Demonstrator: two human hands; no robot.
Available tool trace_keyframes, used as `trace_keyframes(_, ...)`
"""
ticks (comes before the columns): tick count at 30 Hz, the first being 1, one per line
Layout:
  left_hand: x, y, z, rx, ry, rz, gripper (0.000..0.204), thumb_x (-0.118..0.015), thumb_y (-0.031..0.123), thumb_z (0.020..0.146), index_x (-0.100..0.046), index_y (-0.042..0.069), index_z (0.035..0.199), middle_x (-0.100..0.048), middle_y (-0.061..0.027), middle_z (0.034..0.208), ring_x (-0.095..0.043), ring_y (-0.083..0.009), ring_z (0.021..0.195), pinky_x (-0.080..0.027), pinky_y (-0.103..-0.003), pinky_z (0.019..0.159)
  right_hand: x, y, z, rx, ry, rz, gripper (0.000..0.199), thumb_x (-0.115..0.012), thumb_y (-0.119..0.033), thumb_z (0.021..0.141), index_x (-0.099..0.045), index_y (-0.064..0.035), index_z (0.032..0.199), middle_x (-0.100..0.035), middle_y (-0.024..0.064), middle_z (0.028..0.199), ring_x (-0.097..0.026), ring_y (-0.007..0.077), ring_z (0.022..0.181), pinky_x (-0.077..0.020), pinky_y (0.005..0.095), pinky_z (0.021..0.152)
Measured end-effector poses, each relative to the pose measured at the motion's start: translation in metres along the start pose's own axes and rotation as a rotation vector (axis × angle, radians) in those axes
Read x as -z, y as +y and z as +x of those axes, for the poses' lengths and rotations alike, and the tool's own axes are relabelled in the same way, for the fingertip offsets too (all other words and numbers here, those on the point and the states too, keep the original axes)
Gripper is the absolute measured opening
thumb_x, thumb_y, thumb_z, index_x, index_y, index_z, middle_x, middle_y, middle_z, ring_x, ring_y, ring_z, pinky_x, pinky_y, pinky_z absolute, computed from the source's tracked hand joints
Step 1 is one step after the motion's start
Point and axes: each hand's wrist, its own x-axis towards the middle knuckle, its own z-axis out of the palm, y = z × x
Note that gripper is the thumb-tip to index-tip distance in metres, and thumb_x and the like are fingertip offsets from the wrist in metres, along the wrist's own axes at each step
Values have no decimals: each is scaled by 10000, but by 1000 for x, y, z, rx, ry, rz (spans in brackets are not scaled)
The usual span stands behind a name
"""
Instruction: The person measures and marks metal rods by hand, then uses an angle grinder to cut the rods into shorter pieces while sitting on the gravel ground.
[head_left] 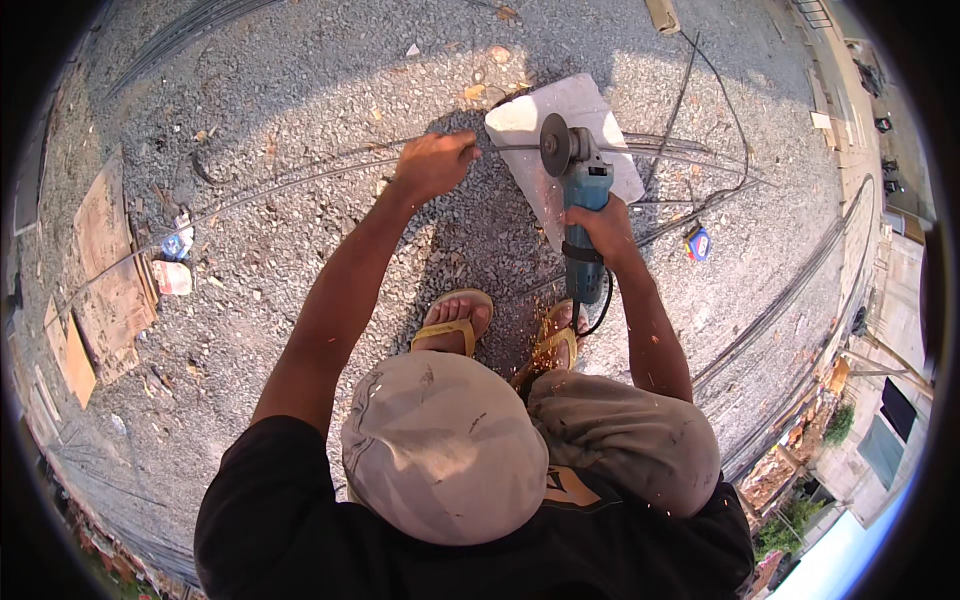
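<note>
The left hand (pixel 435 163) is closed around a long, thin steel rod (pixel 517 148). The right hand (pixel 606 232) grips the body of a blue angle grinder (pixel 587 190), its black cord (pixel 602 315) trailing from the lower end. The rod runs from the left, through the left hand, and over a pale stone slab (pixel 575 98) on gravel (pixel 340 255). The grinder's cutting disc (pixel 556 145) stands across the rod above the slab; the exact contact point cannot be determined. Orange sparks are visible near the sandals (pixel 447 330). A blue-and-red tape measure (pixel 698 244) lies right of the grinder; flattened cardboard (pixel 105 265) lies at far left.
</note>
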Motion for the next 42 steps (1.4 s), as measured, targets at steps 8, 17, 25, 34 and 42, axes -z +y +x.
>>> trace_keyframes(8,5,0,-1,15,-57,5,250,-589,342,953,-645,128,1068,-696,-119,906,-665,-334,880,-515,-468,784,7,11,0,64,36,60,293,-736,-100,676,-657,13,935,-670,71,811,-639,175,681,-528,327,631)
trace_keyframes(17,72,-133,-86,-60,164,179,116,-607,174,933,-628,62,955,-669,-146,936,-639,-374,861,-500,-459,720,113,-10,-40,16,246,400,302,-714,-99,678,-648,27,944,-685,99,826,-655,185,694,-526,323,655)
trace_keyframes(25,66,-100,-73,-65,202,228,61,-639,167,904,-642,116,938,-686,-133,846,-656,-377,739,-503,-468,635,199,-2,-57,62,402,266,303,-693,-122,686,-650,32,943,-677,95,809,-654,193,709,-522,325,675)
trace_keyframes(34,0,5,-25,-119,157,141,103,-636,199,921,-654,100,944,-704,-120,866,-677,-351,765,-540,-438,652,193,17,-40,30,308,221,296,-682,-107,684,-676,28,947,-715,98,869,-644,172,752,-507,312,724)
trace_keyframes(42,-51,30,-3,-146,157,91,114,-638,195,914,-648,87,946,-700,-140,910,-677,-362,795,-543,-452,672,197,58,-7,0,230,85,319,-734,-122,656,-670,13,937,-679,67,813,-617,166,720,-490,307,684)
